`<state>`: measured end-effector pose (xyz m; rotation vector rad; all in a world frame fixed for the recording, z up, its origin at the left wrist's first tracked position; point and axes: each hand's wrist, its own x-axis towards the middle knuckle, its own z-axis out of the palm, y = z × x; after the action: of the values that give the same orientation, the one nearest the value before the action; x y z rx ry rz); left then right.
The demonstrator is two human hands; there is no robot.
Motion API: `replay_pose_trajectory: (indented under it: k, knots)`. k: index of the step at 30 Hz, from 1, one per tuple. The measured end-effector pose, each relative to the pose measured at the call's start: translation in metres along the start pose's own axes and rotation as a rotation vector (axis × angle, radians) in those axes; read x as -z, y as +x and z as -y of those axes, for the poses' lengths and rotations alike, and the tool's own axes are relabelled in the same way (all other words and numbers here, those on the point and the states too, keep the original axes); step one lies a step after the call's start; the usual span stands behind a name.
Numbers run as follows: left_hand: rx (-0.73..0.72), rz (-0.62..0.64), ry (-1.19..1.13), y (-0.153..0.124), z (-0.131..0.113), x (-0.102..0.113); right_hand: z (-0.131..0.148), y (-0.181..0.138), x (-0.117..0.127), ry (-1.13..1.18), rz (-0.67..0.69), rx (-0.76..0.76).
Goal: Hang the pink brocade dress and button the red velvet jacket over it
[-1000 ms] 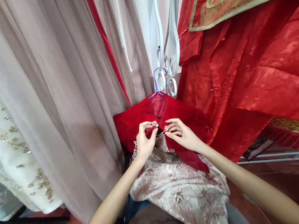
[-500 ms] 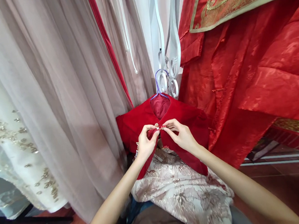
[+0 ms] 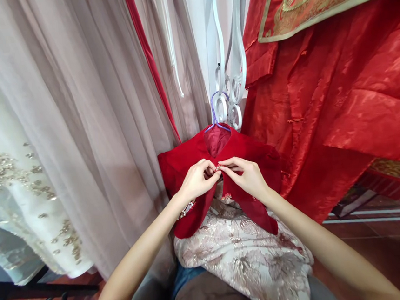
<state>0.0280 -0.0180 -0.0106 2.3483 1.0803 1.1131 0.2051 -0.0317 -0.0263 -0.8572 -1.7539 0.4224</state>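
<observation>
Head view, far left: beaded white gown (image 3: 21, 189) hanging beside pale curtain (image 3: 96, 131).
Left hand (image 3: 197, 179): pinching, thumb and fingertips nearly meeting, gripping beaded clasp (image 3: 218, 168).
Red velvet jacket (image 3: 243, 146): hanging on purple hanger (image 3: 214, 113) between the hands, brocade garment (image 3: 244, 251) spreading below.
Right hand (image 3: 245, 176): pinching likewise, gripping the clasp's right side.
Far right: red satin garment (image 3: 324, 88) hanging.
Step, judged: seemingly joining the clasp; fingers hiding whether it is catching.
Next move: calling, probably, for aligning both sides.
</observation>
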Motion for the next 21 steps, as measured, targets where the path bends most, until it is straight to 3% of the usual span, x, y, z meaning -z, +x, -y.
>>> replay_pose_trajectory:
  k: [8,21]
  knots:
    - [-0.121,0.111,-0.002,0.014,0.005,0.010,0.002,0.002,0.005,0.100,-0.002,-0.091]
    - [-0.126,0.257,-0.115,0.029,0.009,0.017,-0.011,0.012,0.005,0.236,0.103,-0.188]
